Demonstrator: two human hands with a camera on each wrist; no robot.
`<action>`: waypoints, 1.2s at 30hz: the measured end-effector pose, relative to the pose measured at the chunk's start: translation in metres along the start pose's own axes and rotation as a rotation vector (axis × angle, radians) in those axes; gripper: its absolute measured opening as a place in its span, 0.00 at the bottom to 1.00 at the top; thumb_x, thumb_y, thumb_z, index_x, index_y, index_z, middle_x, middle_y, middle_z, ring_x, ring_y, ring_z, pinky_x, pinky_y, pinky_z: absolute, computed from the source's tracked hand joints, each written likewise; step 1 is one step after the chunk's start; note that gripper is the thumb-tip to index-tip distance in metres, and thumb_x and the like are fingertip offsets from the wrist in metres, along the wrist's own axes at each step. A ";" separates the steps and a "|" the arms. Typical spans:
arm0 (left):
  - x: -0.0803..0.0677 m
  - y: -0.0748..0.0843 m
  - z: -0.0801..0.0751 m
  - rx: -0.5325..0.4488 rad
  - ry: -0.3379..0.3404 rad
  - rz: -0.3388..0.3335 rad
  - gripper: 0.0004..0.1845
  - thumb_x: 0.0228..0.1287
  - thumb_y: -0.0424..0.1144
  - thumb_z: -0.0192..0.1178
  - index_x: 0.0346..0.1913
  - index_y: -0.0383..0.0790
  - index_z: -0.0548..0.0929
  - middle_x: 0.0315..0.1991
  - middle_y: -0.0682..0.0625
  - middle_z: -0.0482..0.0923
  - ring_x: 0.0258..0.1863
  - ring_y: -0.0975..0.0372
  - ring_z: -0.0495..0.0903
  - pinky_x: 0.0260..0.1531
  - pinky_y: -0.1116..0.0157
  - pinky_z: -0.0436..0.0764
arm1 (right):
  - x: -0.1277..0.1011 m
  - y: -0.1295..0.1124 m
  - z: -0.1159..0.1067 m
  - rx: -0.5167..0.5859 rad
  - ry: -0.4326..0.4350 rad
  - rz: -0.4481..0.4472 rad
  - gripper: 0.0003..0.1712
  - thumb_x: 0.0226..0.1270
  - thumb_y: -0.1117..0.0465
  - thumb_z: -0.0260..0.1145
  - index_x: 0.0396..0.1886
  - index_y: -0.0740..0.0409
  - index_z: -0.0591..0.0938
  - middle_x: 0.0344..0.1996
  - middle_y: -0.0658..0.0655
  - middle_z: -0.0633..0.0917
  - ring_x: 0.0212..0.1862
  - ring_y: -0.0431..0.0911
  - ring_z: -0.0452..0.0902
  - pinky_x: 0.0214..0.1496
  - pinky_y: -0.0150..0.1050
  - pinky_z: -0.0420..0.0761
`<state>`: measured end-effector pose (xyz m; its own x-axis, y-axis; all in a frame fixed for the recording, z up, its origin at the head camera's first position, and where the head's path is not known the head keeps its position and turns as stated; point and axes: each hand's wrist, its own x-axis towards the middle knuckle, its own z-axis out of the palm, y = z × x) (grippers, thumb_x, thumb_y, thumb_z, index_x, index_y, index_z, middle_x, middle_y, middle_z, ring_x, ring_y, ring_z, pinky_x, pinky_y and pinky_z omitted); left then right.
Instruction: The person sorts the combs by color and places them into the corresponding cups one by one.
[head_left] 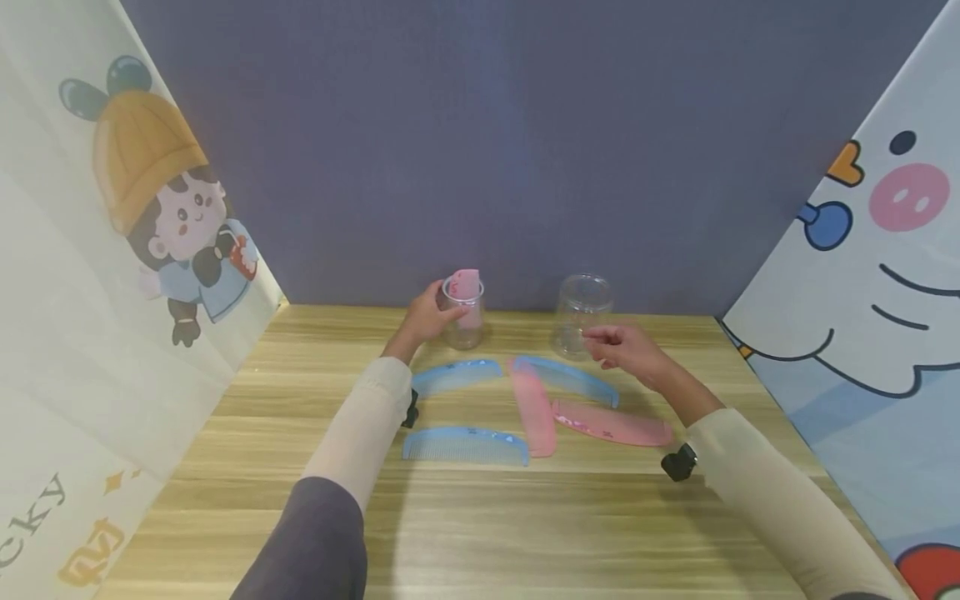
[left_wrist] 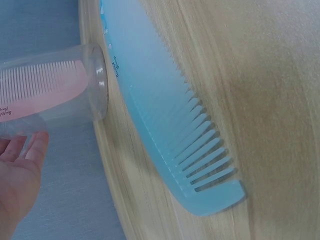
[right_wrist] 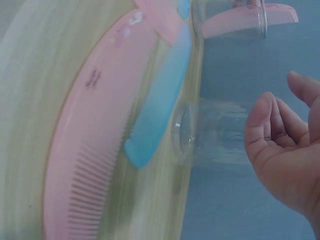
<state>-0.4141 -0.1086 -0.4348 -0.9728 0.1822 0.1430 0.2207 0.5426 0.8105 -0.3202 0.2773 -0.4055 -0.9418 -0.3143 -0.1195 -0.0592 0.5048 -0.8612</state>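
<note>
A clear plastic jar [head_left: 463, 315] stands upright near the back edge of the wooden surface [head_left: 480, 517], with a pink comb [head_left: 467, 287] upright inside it, its rounded end poking above the rim. The left hand [head_left: 424, 317] rests against this jar's side. A second clear jar [head_left: 581, 315] stands upright to the right, well apart from the first, and holds nothing. The right hand [head_left: 626, 346] hovers just in front of it with loosely curled fingers, and in the right wrist view it is not touching the jar
</note>
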 end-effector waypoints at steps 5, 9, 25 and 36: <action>-0.001 -0.001 -0.001 0.002 0.000 0.002 0.47 0.65 0.56 0.68 0.78 0.39 0.59 0.74 0.37 0.68 0.72 0.44 0.69 0.73 0.45 0.70 | -0.007 0.011 -0.002 -0.077 -0.023 -0.009 0.31 0.78 0.53 0.61 0.73 0.65 0.70 0.61 0.70 0.79 0.56 0.53 0.81 0.55 0.46 0.86; -0.001 -0.002 -0.003 0.000 0.002 -0.001 0.47 0.65 0.57 0.68 0.78 0.40 0.59 0.74 0.37 0.68 0.72 0.44 0.70 0.73 0.45 0.70 | -0.014 0.019 -0.004 -0.116 -0.034 -0.011 0.31 0.78 0.53 0.62 0.72 0.66 0.71 0.62 0.73 0.78 0.58 0.59 0.79 0.53 0.44 0.86; -0.003 -0.001 -0.001 -0.018 -0.018 -0.012 0.47 0.66 0.56 0.67 0.79 0.40 0.58 0.75 0.37 0.65 0.73 0.43 0.68 0.73 0.45 0.69 | -0.043 0.050 -0.007 -0.254 -0.036 0.017 0.25 0.76 0.56 0.63 0.64 0.70 0.79 0.59 0.68 0.83 0.56 0.51 0.81 0.53 0.39 0.85; -0.002 -0.001 -0.001 -0.022 -0.026 -0.001 0.46 0.66 0.56 0.67 0.79 0.40 0.58 0.75 0.37 0.66 0.73 0.44 0.68 0.73 0.45 0.69 | -0.061 0.064 -0.011 -0.323 -0.004 0.001 0.24 0.72 0.58 0.67 0.61 0.69 0.81 0.54 0.66 0.86 0.50 0.47 0.81 0.47 0.34 0.84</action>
<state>-0.4128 -0.1103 -0.4350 -0.9709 0.2028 0.1274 0.2177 0.5251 0.8228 -0.2704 0.3375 -0.4480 -0.9407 -0.3165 -0.1223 -0.1610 0.7336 -0.6602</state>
